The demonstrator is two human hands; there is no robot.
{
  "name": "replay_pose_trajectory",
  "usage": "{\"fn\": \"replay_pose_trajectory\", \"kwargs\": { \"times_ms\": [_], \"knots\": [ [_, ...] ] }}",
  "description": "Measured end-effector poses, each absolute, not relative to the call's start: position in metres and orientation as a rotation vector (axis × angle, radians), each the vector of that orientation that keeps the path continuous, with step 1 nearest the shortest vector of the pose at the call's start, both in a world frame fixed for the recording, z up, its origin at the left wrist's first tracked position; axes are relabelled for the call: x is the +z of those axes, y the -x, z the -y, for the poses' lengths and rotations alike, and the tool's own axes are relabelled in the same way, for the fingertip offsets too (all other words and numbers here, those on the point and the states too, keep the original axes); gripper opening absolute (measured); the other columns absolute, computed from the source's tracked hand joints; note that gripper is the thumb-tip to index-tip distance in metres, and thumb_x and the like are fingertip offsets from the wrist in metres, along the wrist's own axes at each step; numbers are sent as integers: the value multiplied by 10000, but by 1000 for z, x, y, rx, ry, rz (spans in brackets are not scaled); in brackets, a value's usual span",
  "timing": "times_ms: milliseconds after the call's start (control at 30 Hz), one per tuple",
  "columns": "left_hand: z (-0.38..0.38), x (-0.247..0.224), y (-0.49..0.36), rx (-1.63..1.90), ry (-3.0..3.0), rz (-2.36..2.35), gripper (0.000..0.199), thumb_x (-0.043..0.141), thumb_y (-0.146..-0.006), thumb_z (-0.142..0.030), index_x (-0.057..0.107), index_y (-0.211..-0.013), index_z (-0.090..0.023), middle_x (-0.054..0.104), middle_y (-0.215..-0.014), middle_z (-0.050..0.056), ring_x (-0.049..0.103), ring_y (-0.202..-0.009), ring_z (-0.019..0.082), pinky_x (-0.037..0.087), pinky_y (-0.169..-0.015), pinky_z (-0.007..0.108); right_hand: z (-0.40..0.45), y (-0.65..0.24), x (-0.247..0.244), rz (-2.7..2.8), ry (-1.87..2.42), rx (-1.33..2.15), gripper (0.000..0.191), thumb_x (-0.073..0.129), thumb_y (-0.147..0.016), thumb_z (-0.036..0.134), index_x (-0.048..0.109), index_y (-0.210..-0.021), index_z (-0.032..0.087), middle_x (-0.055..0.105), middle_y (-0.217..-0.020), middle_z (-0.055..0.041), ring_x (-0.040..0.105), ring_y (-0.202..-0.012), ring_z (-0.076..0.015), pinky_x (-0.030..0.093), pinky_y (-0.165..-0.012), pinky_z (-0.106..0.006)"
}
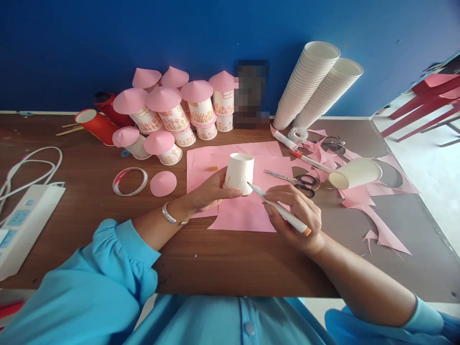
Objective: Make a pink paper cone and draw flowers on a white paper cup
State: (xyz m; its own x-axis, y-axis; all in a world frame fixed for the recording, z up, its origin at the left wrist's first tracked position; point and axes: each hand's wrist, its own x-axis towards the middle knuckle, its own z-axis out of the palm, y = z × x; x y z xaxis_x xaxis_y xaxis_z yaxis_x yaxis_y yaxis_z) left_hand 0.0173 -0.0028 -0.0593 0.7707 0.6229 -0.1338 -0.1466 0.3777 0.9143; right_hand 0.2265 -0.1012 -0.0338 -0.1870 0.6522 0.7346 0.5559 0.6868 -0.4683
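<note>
My left hand (213, 191) is closed around a white paper cup (240, 170), held upside down above pink paper. A thin orange-brown line runs up the cup's left side. In my right hand (296, 213) is a white marker pen (280, 208) with an orange-brown end; its tip is at the cup's lower right wall, and I cannot tell whether it touches. Pink paper sheets (251, 215) lie beneath both hands. An orange-brown pen cap (212, 168) rests on the sheets left of the cup. Black-handled scissors (298, 182) lie just beyond my right hand.
Decorated cups with pink cone roofs (176, 115) stand at the back left. Tall cup stacks (312, 81) lean against the blue wall. Pink scraps (373, 211), another marker (312, 161) and a lying cup (355, 173) are rightward. A tape roll (145, 179) and power strip (32, 225) are leftward.
</note>
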Motion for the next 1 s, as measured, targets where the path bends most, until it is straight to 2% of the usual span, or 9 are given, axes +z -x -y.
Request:
{"fn": "replay_pose_trajectory", "kwargs": {
  "times_ms": [333,567,1000],
  "knots": [
    [1,-61,-17,519,-1097,-518,463,869,-748,-329,619,-1118,-208,622,-967,22,554,-900,167,429,-801,312,101,-226,-32,1862,946,108,284,649,-880,54,643,-1127,193,728,-870,-63,722,-792,-209,597,-650,-327],
    [2,-63,-16,512,-1090,-532,519,869,-745,-347,615,-1179,-218,645,-1021,42,586,-953,200,453,-848,356,101,-227,-34,1862,940,120,280,657,-874,48,645,-1118,186,726,-880,-69,721,-803,-211,601,-661,-332],
    [1,-63,-16,513,-1105,-532,503,864,-756,-350,606,-1166,-213,641,-1003,35,586,-941,188,449,-851,354,101,-227,-34,1869,948,114,285,644,-896,66,638,-1141,211,727,-876,-56,723,-804,-210,611,-650,-343]
  ]
}}
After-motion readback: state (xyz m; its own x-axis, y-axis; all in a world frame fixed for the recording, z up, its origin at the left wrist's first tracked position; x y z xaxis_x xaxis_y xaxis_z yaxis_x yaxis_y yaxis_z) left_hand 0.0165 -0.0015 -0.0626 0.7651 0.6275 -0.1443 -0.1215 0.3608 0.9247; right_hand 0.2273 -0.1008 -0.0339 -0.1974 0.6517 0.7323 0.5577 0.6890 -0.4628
